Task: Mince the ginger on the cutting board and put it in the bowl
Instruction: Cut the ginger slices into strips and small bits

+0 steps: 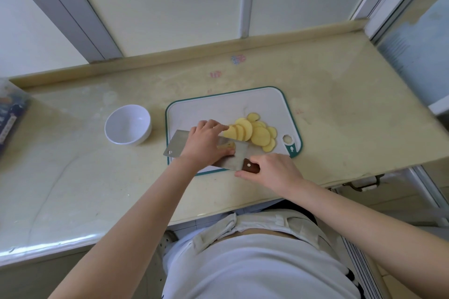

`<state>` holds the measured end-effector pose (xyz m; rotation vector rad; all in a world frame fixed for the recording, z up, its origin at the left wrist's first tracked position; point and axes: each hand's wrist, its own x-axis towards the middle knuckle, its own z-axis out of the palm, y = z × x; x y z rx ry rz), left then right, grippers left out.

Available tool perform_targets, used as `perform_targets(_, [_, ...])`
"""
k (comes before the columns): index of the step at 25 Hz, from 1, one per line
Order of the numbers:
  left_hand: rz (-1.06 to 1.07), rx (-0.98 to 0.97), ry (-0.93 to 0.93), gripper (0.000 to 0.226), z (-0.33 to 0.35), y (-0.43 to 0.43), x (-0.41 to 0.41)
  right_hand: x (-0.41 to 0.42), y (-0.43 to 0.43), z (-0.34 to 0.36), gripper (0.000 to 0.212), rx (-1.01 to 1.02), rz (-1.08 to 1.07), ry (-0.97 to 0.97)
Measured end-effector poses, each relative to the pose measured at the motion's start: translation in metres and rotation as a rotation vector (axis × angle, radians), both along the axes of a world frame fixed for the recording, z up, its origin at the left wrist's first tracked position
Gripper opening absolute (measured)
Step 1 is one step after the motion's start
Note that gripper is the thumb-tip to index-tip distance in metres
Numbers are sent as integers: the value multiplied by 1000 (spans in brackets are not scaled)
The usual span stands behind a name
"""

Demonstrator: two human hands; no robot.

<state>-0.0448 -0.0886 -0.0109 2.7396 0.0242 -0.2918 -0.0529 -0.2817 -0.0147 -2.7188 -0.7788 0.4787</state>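
A white cutting board with a green rim lies on the beige counter. Several round yellow ginger slices fan out over its right half. A steel cleaver stands along the board's near edge, and its blade mirrors a yellow bit of ginger. My right hand grips the cleaver's dark wooden handle. Crossing over the blade, my left hand has its curled fingers holding the left end of the slices and its thumb against the blade. The white bowl stands empty, left of the board.
A dark blue package sits at the counter's far left edge. A raised ledge and wall panels close off the back. The counter ends on the right at about, with a window frame beyond.
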Motion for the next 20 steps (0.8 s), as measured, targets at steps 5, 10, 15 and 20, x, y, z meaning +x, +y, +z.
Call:
perform_targets(5, [-122, -156, 277, 52, 9, 14, 15, -3, -1, 3, 49, 21, 57, 7])
perform_targets(10, [-228, -164, 490, 52, 17, 27, 25, -6, -3, 6, 50, 43, 90, 30])
perform_targets(15, [-203, -263, 463, 25, 15, 34, 30, -4, -3, 9, 53, 55, 116, 25])
perform_targets(20, [-124, -287, 492, 20, 8, 35, 31, -4, -1, 10, 53, 31, 134, -8])
